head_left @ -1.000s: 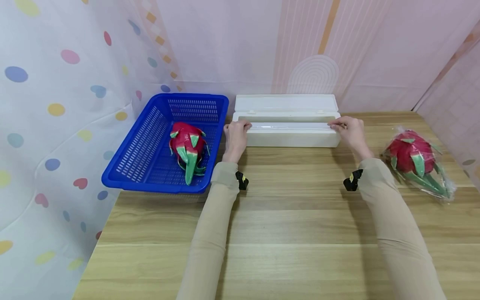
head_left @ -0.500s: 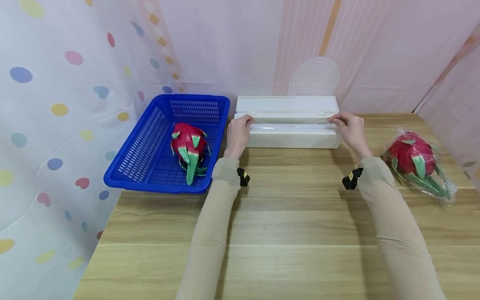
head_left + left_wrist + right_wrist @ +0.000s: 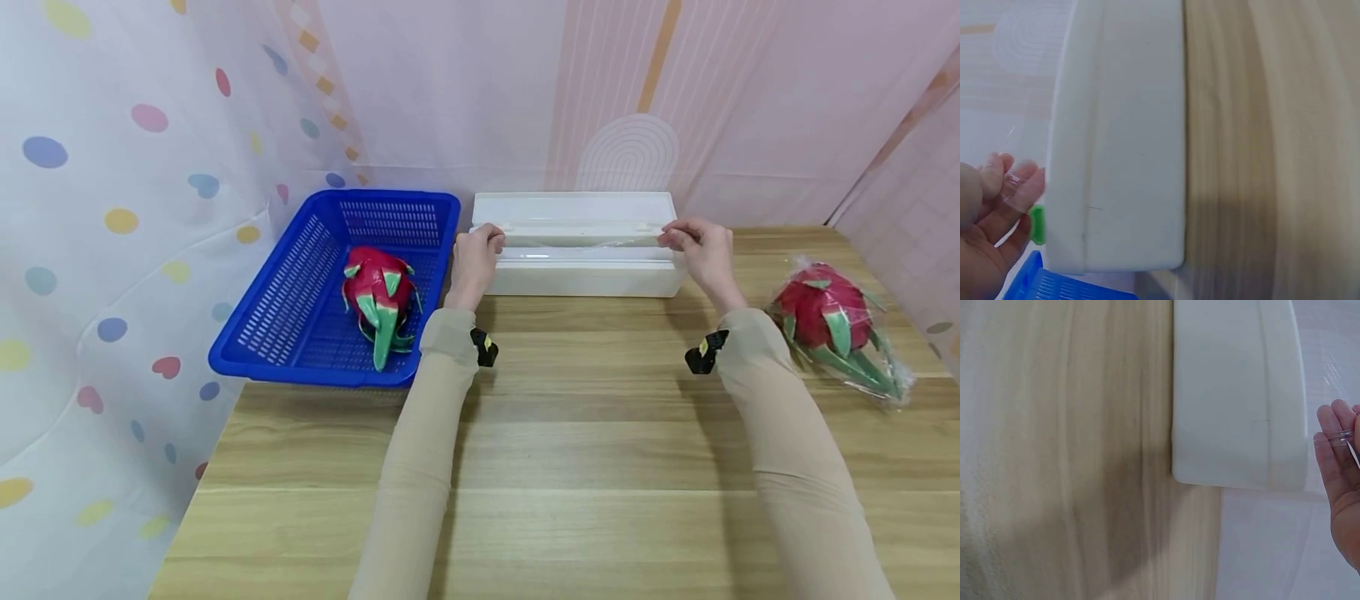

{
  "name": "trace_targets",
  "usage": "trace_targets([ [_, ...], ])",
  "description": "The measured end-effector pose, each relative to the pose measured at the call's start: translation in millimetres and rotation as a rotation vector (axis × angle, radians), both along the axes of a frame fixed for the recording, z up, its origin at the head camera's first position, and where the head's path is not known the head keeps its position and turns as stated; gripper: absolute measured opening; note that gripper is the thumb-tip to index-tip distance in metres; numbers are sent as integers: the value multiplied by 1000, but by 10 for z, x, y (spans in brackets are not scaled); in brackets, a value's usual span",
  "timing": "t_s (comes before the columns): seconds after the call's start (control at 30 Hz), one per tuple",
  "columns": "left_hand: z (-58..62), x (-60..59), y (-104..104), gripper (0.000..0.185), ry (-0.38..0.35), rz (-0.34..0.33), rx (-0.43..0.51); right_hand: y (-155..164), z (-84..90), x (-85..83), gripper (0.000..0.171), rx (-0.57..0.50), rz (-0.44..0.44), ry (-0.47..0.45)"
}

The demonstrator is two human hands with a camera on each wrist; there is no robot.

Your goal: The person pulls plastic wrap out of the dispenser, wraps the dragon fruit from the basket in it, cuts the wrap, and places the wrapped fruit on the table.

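A white plastic-wrap dispenser box (image 3: 585, 281) stands at the back of the table with its lid (image 3: 573, 207) up. Clear plastic wrap (image 3: 1016, 180) stretches between both hands above the box. My left hand (image 3: 474, 262) pinches one corner of the film over the box's left end. At the right end, my right hand (image 3: 703, 254) pinches the other corner, and the wrist view shows film creased over its fingers (image 3: 1335, 444). A green piece (image 3: 1037, 225) on the box's end shows beside the left fingers.
A blue plastic basket (image 3: 262, 369) on the left holds a red dragon fruit (image 3: 378, 287) with green scales. Another dragon fruit (image 3: 823, 308), wrapped in clear film, lies on the wooden table (image 3: 570, 467) at the right. A patterned curtain hangs behind.
Both hands have lifted slightly from the box's front edge, drawing the clear film up with them. The box, basket and fruits stay put; the view has shifted slightly.
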State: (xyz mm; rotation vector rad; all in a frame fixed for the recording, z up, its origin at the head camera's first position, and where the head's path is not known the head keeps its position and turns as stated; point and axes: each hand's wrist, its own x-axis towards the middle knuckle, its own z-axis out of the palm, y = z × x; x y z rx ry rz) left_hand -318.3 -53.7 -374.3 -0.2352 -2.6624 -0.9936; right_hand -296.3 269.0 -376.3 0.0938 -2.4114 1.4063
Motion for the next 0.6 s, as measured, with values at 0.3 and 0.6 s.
trace_targets([
  [0.3, 109, -4, -41, 21, -46, -19, 101, 6, 63, -13, 26, -131, 41, -4],
  [0.6, 304, -30, -152, 18, -256, -170, 32, 53, 110, -25, 26, -139, 19, -45],
])
